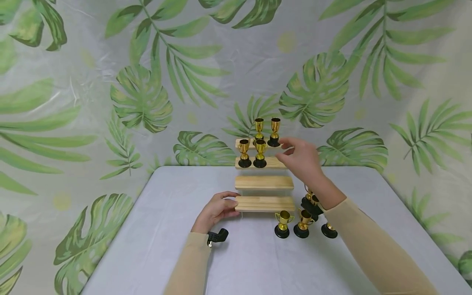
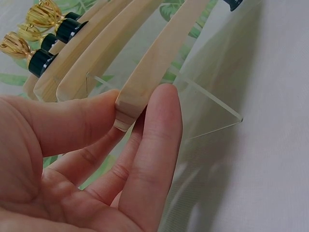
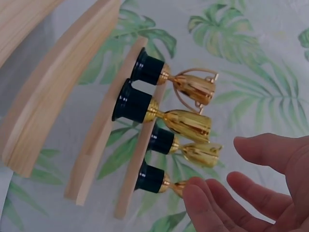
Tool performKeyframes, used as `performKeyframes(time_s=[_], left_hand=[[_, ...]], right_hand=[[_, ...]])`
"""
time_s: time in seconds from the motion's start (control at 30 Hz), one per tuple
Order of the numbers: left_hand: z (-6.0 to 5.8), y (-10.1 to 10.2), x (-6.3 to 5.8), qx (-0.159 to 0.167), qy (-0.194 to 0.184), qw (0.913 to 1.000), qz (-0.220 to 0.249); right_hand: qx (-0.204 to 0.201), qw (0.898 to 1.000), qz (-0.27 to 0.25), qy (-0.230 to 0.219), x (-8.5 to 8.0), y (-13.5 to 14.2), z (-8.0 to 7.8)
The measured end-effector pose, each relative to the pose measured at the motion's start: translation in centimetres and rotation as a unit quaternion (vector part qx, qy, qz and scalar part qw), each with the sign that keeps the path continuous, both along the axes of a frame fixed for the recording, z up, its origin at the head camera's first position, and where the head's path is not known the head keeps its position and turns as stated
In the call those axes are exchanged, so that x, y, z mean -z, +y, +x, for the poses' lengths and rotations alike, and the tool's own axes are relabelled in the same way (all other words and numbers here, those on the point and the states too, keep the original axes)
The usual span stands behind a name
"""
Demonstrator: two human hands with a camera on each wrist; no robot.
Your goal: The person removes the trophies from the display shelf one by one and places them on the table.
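Observation:
My left hand (image 1: 215,209) pinches the left end of the lowest wooden step (image 1: 264,203) of a tiered display stand, thumb on one face and fingers on the other. Up at the top step (image 1: 241,143), my right hand (image 1: 303,159) is beside the right-hand gold trophy cup (image 1: 275,128). Its fingers are loosely bent and apart in the right wrist view, with a fingertip (image 3: 195,195) overlapping that cup. Another trophy cup (image 1: 259,126) stands to its left. Two more, a left cup (image 1: 244,152) and a right cup (image 1: 259,153), stand on the step below.
Several trophies stand on the white table (image 1: 147,246) right of the stand, including a front cup (image 1: 283,224) and its neighbour (image 1: 304,223); my right forearm partly hides others. Clear thin supports (image 2: 212,100) carry the steps. A leaf-patterned cloth (image 1: 199,82) hangs behind.

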State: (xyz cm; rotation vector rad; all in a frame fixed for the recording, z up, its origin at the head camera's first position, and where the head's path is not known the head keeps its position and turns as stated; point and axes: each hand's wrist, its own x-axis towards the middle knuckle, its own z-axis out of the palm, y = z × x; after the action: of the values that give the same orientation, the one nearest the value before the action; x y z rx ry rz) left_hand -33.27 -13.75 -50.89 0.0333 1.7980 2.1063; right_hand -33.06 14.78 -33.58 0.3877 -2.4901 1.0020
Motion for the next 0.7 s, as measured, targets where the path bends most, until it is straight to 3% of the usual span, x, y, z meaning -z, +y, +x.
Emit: performKeyframes(time_s=[0.7], left_hand=[[0.1, 0.0, 0.1, -0.004, 0.004, 1.0, 0.0]], right_hand=[[0.01, 0.999, 0.025, -0.019, -0.2, -3.8, -4.2]])
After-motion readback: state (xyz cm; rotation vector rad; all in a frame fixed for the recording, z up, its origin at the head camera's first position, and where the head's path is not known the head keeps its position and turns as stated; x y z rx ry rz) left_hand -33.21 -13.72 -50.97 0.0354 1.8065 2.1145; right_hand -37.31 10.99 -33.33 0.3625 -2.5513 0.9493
